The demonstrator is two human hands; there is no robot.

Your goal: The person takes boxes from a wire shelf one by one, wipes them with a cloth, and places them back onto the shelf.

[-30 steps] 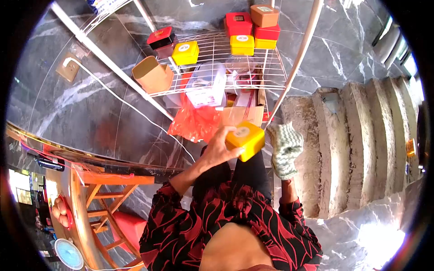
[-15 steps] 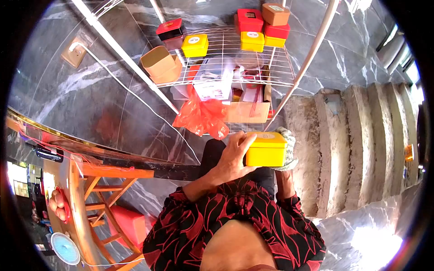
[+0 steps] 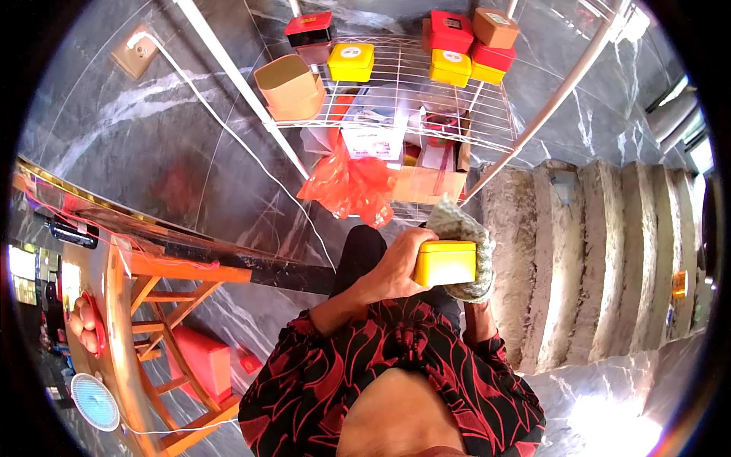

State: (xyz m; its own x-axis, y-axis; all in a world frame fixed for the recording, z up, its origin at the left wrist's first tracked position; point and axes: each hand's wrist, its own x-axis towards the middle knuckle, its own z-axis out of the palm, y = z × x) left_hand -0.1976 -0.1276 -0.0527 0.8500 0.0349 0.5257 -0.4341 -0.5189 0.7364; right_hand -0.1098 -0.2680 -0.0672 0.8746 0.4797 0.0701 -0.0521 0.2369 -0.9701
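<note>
In front of my chest, my left hand (image 3: pixel 397 266) grips the left side of a small yellow box (image 3: pixel 446 264), thumb along its upper edge. A plain yellow face of the box points toward me. At the box's right and far side is a grey-green knitted cloth (image 3: pixel 478 247), bunched to a peak at the top. My right hand is beneath this cloth, so its fingers are hidden; only the wrist shows below. The cloth lies against the box.
Ahead stands a white wire rack (image 3: pixel 396 99) with yellow, red and brown boxes on its shelf. A red plastic bag (image 3: pixel 350 186) and a cardboard carton (image 3: pixel 430 184) sit lower down. Concrete steps (image 3: pixel 563 266) rise at right; a wooden stool (image 3: pixel 179 335) stands at left.
The yellow box has been turned, so its labelled lid no longer shows. The knitted cloth now spreads higher around its far right side. The view has shifted slightly.
</note>
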